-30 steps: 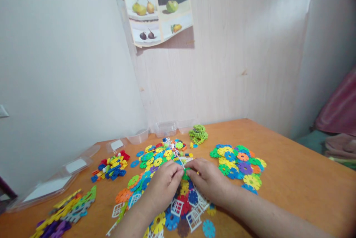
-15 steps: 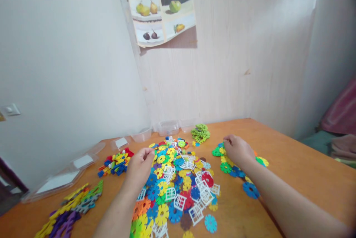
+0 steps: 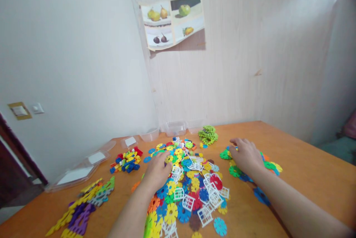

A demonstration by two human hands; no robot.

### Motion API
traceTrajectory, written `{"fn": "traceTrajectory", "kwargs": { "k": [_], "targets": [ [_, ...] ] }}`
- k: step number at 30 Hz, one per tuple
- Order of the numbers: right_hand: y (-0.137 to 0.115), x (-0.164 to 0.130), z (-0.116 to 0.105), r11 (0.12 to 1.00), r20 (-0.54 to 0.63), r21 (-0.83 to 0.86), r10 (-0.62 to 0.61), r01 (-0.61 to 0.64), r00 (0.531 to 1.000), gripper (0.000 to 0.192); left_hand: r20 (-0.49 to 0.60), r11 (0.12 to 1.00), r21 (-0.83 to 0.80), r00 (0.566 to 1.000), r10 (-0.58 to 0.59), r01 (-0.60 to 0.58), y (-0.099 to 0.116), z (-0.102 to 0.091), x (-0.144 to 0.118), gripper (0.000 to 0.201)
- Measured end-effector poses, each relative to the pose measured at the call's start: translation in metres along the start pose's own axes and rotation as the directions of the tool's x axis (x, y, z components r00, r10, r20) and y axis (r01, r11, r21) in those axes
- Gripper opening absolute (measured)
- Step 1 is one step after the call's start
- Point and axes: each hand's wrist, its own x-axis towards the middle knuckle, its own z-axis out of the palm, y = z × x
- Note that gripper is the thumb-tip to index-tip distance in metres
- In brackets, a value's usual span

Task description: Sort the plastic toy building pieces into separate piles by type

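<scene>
Moved apart since earlier: right hand (image 3: 246,156), now over small heap of multicoloured notched plastic discs (image 3: 235,171), fingers loosely spread; left hand (image 3: 157,171), at large disc-and-white-lattice heap (image 3: 191,174), grip indeterminable.

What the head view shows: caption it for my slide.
Left hand at the heap of colorful discs and white lattice pieces, right hand at a smaller disc pile.

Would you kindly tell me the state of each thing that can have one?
Left hand: at central pile, grasp unclear
Right hand: at right-hand pile, grasp unclear
Central pile: loose, spread out
Right-hand pile: loose, partly hidden
Bricks: loose, heaped
Long strips: lying bunched
Green cluster: heaped
Clear tub: upright
Fruit picture: hanging
</scene>
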Motion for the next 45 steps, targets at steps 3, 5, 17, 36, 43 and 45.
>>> {"fn": "traceTrajectory", "kwargs": {
  "k": [3,5,17,36,43,45],
  "targets": [
    [-0.016,-0.011,0.001,0.991,0.017,0.044,-0.128,0.127,0.992,0.034,0.072,0.998,0.066,0.997,0.020,-0.025,0.004,0.006,-0.002,0.047],
    [-0.027,-0.019,0.000,0.978,0.032,0.083,-0.196,0.192,0.980,0.032,0.086,0.997,0.078,0.996,0.021,-0.028,0.004,0.008,-0.002,0.046],
    [-0.054,-0.044,-0.008,0.895,0.018,0.264,-0.376,0.358,0.926,0.025,0.019,0.995,0.102,1.000,-0.012,0.010,0.021,-0.011,-0.004,0.024],
    [-0.091,-0.085,-0.029,0.742,0.180,0.439,-0.625,0.507,0.759,0.035,0.360,0.632,-0.729,0.933,0.026,0.263,0.083,0.004,-0.023,0.043],
    [-0.061,-0.047,-0.023,0.920,0.111,0.178,-0.373,0.351,0.921,0.034,0.021,0.851,-0.499,0.984,-0.179,0.166,0.039,-0.001,-0.006,0.037],
    [-0.047,-0.033,-0.023,0.961,0.114,0.066,-0.275,0.269,0.955,0.031,-0.066,0.919,-0.354,0.976,-0.208,0.172,0.020,-0.003,-0.001,0.034]
  ]
}}
